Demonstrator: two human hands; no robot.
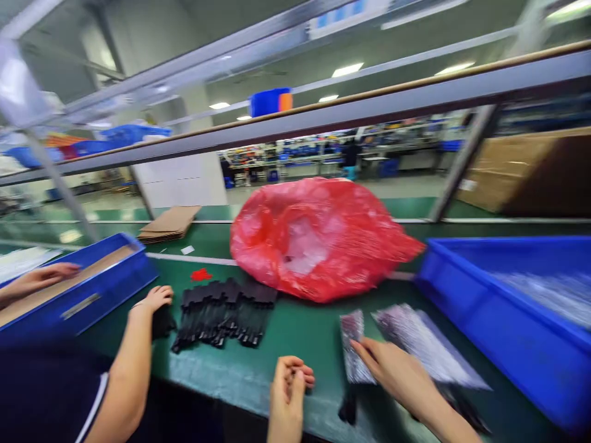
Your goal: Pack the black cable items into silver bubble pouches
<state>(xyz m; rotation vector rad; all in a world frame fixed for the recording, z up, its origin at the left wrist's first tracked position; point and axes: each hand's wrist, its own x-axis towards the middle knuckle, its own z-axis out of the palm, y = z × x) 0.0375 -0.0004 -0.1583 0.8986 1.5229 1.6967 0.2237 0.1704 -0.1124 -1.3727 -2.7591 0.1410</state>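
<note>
My right hand (392, 368) lies on a narrow silvery plastic pouch (353, 344) on the green belt and grips its right edge. A black part (348, 407) sticks out below the pouch's near end. To the right of that hand lies a loose stack of more silvery pouches (425, 341). My left hand (289, 384) hovers at the belt's near edge with its fingers curled together and nothing visible in them. A pile of several black parts (224, 311) lies to its left, further back.
A co-worker's hand (157, 298) rests by the black pile, their other hand (44, 277) on a blue bin (87, 301). A stuffed red plastic bag (318, 237) sits mid-belt. Another blue bin (489, 320) holding clear bags stands right. Flat cardboard (168, 223) lies behind.
</note>
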